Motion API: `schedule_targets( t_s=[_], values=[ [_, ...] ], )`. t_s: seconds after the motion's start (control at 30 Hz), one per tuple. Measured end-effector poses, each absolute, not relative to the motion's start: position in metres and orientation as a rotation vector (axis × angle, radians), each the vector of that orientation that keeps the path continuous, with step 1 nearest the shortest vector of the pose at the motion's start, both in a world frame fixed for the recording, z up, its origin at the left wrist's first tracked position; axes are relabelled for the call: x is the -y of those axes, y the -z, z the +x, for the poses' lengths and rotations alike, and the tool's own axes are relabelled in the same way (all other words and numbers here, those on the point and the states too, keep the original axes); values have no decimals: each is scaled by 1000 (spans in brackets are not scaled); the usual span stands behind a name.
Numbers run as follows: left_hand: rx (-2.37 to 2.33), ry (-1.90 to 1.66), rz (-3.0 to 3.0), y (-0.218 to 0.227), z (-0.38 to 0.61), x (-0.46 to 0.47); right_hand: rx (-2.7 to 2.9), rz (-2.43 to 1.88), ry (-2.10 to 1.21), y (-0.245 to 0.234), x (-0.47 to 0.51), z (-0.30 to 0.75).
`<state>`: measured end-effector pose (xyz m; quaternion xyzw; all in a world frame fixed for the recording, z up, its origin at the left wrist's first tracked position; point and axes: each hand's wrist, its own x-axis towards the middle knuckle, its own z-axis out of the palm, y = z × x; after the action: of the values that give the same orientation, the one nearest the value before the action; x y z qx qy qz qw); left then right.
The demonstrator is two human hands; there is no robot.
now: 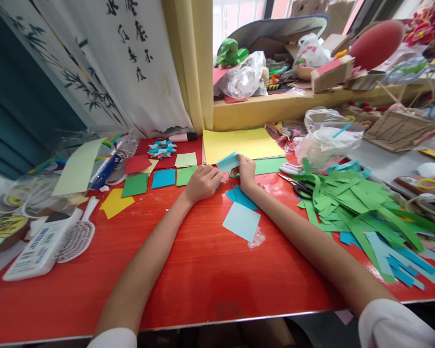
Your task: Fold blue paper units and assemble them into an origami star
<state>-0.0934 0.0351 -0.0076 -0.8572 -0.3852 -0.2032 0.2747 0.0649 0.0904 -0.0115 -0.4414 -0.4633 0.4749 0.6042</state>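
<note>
My right hand (246, 171) grips a small light blue paper (227, 162) raised above the table, thumb and fingers at its right side. Just left of it, my left hand (204, 183) is closed with bent fingers; a pale sliver shows at its fingertips, too small to name. On the table below the hands lie a light blue paper square (242, 222) and some darker blue paper squares (241, 196). Left of my left hand are a green square (135, 185), a blue square (163, 179) and a light green square (185, 175). A blue folded-paper ring (162, 149) lies behind them.
Large yellow sheets (242, 145) lie at the back. Black-handled scissors (300, 187) rest beside a pile of green paper strips (355, 193) on the right. A hairbrush (78, 239) and a white box (39, 249) lie left. The red table's front edge (210, 321) is near me.
</note>
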Motion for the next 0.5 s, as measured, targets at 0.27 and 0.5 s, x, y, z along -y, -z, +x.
schedule_targets(
  t_s=[0.27, 0.5],
  values=[
    [989, 757, -2353, 3, -70, -31, 1097, -1032, -1010, 12, -92, 66],
    [1378, 905, -2113, 3, -65, -34, 1399, -900, -904, 10, -82, 62]
  ],
)
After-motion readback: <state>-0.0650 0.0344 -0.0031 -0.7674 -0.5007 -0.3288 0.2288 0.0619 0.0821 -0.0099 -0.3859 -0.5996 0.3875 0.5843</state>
